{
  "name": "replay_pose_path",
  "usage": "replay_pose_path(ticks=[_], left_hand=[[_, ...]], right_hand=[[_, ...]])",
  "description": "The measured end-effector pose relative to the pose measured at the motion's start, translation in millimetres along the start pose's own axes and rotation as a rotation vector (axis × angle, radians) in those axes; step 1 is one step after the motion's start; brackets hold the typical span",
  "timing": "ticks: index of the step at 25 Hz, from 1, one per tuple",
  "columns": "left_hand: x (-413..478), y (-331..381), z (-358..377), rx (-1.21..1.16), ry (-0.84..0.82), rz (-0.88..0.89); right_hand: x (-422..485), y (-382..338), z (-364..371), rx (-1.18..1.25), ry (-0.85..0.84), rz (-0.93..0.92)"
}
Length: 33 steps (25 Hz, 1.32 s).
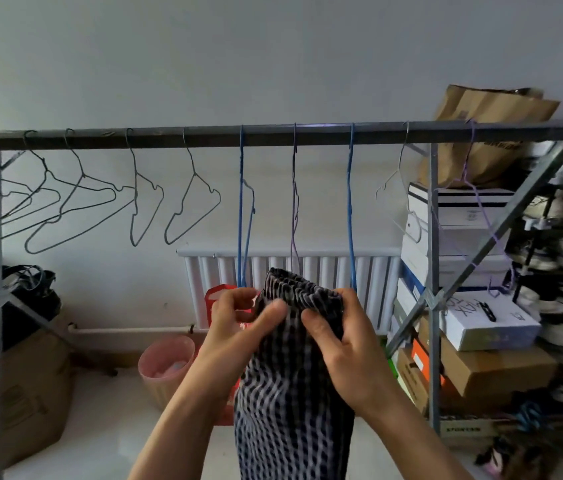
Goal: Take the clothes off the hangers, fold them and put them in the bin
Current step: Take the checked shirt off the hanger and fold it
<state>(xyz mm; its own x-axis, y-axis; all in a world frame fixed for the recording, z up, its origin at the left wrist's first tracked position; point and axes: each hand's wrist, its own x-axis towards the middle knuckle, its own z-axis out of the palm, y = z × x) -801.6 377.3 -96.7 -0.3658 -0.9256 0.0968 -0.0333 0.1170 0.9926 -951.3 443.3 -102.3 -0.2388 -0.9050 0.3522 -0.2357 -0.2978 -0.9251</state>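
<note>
My left hand point(238, 327) and right hand point(346, 341) each pinch the gathered waistband of a checked garment point(294, 375), held below the middle of the rail point(169, 136). I cannot tell whether it is free of the purple wire hanger point(294, 216) just behind. If not, pulling could snag the cloth or unhook the wire. The fabric is limp, dark with pale checks and ruched at the top. A round pink bin point(166, 362) stands on the floor, lower left.
</note>
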Motion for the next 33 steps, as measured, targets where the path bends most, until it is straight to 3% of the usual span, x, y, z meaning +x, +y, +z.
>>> replay_pose_path(ticks=[3, 9, 13, 15, 18, 23, 27, 30, 31, 33], left_hand=[[-5, -3, 1, -0.054, -0.180, 0.003], [2, 13, 2, -0.270, -0.129, 0.033], [8, 28, 7, -0.449, -0.105, 0.015], [9, 32, 6, -0.459, -0.105, 0.016], [8, 30, -3, -0.485, -0.154, -0.014], [6, 3, -24, -0.587, -0.437, 0.000], [7, -22, -30, -0.774, -0.516, -0.152], [-3, -46, -28, -0.896, -0.587, -0.159], [-8, -49, -29, -0.851, -0.570, -0.185], [-14, -53, -28, -0.531, -0.420, -0.212]], right_hand=[[1, -14, -11, 0.166, -0.053, 0.025], [6, -18, -35, 0.206, 0.035, 0.041], [-6, -12, -51, 0.233, -0.308, 0.249], [-15, -8, -51, 0.221, -0.366, 0.375], [-17, -6, -48, 0.394, -0.239, 0.493], [-8, -30, -42, 0.740, -0.094, 0.460], [6, -33, -39, 0.759, -0.011, 0.518], [13, -27, -39, 0.774, 0.038, 0.536], [14, -25, -39, 0.794, 0.048, 0.524], [16, -22, -38, 0.831, 0.077, 0.490]])
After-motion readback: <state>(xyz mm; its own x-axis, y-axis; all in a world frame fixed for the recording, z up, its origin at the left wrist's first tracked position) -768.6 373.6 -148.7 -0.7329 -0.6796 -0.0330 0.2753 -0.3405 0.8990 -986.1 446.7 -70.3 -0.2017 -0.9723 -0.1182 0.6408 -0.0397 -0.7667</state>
